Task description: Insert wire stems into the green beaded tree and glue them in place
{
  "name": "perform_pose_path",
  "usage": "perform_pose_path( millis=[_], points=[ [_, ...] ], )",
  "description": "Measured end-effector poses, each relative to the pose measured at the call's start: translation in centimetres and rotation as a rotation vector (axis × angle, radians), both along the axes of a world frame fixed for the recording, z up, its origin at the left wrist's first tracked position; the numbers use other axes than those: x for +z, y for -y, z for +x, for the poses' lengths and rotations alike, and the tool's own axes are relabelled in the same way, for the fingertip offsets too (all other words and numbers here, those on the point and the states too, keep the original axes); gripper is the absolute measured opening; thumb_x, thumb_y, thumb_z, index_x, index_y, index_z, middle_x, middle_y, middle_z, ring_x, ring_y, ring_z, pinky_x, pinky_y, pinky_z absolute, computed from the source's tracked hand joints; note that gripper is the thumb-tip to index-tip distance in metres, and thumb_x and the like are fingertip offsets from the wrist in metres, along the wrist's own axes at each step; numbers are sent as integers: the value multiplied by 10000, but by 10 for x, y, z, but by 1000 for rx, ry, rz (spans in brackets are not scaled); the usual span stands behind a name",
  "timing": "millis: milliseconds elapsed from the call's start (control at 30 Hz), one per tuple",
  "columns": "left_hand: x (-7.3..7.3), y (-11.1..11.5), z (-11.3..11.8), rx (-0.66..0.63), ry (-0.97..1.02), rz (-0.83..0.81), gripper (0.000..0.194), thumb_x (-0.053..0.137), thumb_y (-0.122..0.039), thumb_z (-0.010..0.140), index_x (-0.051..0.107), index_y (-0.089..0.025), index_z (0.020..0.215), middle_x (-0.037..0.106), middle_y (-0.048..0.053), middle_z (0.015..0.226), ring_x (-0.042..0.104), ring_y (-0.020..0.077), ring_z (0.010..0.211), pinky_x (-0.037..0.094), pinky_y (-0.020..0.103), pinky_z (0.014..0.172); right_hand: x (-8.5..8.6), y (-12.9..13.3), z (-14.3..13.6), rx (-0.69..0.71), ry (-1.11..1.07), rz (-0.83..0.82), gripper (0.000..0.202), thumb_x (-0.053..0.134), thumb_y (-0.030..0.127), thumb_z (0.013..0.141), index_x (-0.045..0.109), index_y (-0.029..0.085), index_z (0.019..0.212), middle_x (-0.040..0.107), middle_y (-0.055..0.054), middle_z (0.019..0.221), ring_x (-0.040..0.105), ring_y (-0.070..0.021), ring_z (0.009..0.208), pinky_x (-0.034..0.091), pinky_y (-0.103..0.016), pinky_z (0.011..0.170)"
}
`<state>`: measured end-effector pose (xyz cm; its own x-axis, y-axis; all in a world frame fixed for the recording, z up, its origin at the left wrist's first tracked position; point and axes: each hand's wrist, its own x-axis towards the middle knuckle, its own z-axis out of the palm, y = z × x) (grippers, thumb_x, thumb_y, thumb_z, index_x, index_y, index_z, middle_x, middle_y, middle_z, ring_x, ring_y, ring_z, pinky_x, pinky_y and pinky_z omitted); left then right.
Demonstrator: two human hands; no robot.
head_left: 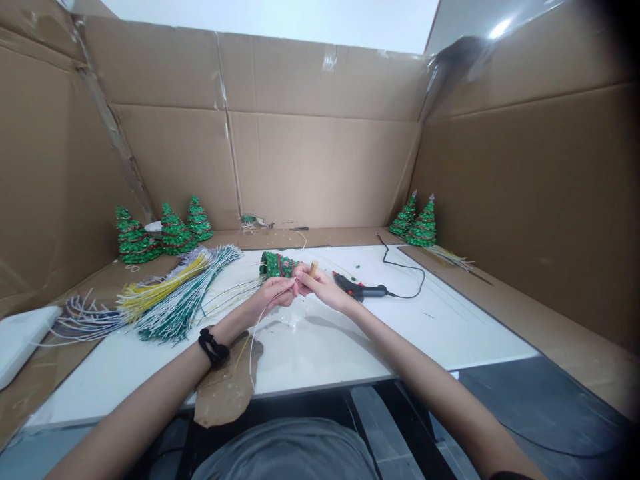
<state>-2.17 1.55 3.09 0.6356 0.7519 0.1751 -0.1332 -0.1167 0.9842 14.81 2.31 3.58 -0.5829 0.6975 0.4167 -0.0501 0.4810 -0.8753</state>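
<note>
My left hand (278, 294) is closed in a pinch on a thin white strand (257, 328) that hangs down over the board's front edge. Touching its fingertips, my right hand (317, 284) is closed too, with a tan stick (313, 269) showing above its fingers. Just behind both hands, a green beaded tree (275, 265) lies on its side, with long pale strands running left from it. My fingers hide part of the tree's right end. A black and orange glue gun (360, 289) lies to the right of my right hand.
Bundles of yellow (163, 288) and green-white strands (183, 301) lie at the left. Green trees (134, 237) stand at the back left, with two more (423, 225) at the back right. Brown paper (227, 390) overhangs the white board's (320, 347) front edge. Cardboard walls (325, 153) surround it.
</note>
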Motion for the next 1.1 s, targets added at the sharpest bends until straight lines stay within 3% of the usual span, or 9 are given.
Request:
perform_pose_path(
  millis=[167, 400, 1100],
  points=[
    [-1, -1, 2, 141, -46, 39, 352, 413, -384, 865, 529, -158, 621, 228, -95, 355, 147, 61, 371, 198, 232, 462, 2, -2, 5, -106, 119, 182, 385, 363, 469, 929, 526, 168, 753, 413, 29, 629, 388, -103, 583, 327, -245, 586],
    [-7, -8, 2, 222, -97, 126, 336, 395, -313, 840, 525, -159, 572, 302, -84, 331, 242, 66, 374, 275, 230, 520, -1, -3, 6, -198, 263, 305, 330, 360, 437, 934, 522, 178, 810, 456, 33, 614, 385, -95, 533, 301, -218, 513],
    [-6, -5, 3, 255, -89, 115, 333, 427, -355, 823, 532, -152, 580, 303, -72, 384, 242, 70, 392, 186, 234, 452, -2, -2, 3, -163, 241, 250, 354, 330, 476, 934, 495, 191, 806, 544, 2, 672, 466, -124, 595, 374, -252, 603]
  ],
)
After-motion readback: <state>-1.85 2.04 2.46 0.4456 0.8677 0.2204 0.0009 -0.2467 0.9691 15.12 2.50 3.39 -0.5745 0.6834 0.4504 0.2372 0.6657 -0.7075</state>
